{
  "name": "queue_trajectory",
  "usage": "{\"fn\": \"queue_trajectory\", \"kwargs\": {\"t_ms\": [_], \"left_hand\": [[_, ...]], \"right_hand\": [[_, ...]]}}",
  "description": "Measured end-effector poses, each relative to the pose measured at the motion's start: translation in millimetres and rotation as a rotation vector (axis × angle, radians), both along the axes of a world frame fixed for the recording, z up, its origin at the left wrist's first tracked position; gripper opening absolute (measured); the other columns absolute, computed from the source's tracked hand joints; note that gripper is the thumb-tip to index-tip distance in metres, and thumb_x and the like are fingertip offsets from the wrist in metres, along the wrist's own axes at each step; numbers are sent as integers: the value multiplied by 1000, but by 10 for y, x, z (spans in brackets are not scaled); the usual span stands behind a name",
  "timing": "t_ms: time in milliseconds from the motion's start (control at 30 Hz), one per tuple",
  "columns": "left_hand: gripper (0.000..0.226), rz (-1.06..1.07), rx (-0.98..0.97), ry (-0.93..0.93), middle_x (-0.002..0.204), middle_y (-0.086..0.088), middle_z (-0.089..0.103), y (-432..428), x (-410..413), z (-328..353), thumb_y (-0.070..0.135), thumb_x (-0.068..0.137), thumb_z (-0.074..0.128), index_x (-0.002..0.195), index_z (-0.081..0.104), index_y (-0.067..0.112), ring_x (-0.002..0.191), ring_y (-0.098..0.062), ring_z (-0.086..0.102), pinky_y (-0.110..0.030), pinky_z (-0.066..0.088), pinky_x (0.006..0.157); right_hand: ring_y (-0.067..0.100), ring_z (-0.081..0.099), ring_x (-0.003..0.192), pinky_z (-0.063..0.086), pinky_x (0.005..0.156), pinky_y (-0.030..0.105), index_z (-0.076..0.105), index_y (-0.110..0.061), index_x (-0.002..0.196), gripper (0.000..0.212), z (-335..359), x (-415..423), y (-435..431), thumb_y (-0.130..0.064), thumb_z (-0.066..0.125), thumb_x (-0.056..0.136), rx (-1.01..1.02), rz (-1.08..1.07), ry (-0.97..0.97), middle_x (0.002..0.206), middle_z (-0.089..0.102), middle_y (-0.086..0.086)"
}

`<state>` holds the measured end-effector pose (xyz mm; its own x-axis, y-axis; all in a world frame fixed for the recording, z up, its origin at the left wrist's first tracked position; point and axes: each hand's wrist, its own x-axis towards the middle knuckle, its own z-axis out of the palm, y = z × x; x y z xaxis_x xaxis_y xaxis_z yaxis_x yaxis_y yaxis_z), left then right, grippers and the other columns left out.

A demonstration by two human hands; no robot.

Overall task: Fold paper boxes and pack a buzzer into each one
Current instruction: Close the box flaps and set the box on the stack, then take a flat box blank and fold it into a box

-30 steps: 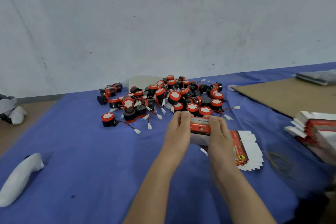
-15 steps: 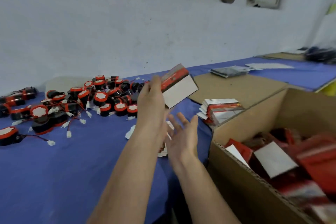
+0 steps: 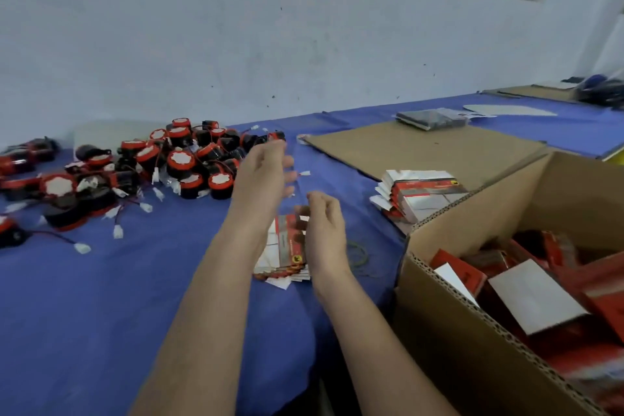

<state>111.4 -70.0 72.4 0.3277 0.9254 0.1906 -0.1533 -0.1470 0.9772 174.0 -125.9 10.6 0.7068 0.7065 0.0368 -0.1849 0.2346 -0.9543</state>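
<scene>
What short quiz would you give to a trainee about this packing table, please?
1. True or false: the left hand holds a folded box.
2. Where do the packed boxes lie? A: in the cardboard carton; B: on a chair; C: on the floor.
3. On which side of the person does the buzzer pile lie?

Key: 1. False, it holds nothing. 2. A. 3. The left.
</scene>
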Motion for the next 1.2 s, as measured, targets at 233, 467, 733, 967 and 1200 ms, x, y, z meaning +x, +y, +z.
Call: {"fn": "queue_trajectory", "kwargs": {"t_ms": [233,467,733,967,1200], "left_hand": [[23,99,76,488,94,1,59,483,-662,-391,40,106,39,121,50,27,84,-21,55,-43,52,78],[35,-116,208,960,118,9,51,486,-1041,-688,40,105,40,135,49,25,95,-5,55,-23,43,71],[32,-150,272,1084,123,12,55,419,-1527,-861,39,104,42,133,51,29,106,-6,56,-23,46,88],[34,-139,249,1106,124,10,51,421,-1793,-831,37,106,41,137,49,25,107,-8,51,-20,38,87],[36,-165,230,1116,135,8,50,396,-1801,-802,39,106,40,139,47,26,112,-8,51,-21,38,89]], "right_hand": [[26,31,141,26,115,39,36,-28,148,49,-233,-97,172,-40,44,102,-619,24,-1020,153,37,5],[32,26,141,13,120,51,28,-26,150,68,-365,-216,211,-58,51,95,-919,345,-1252,153,31,11],[28,32,137,21,117,47,42,-32,143,52,-353,-189,189,-57,45,97,-859,385,-1319,153,35,0],[32,34,136,26,113,53,46,-32,132,45,-298,216,24,-56,29,98,-1000,285,-1204,149,42,6],[43,35,137,32,112,51,29,-18,148,68,-282,327,-17,-55,53,95,-1084,80,-966,149,33,24]]}}
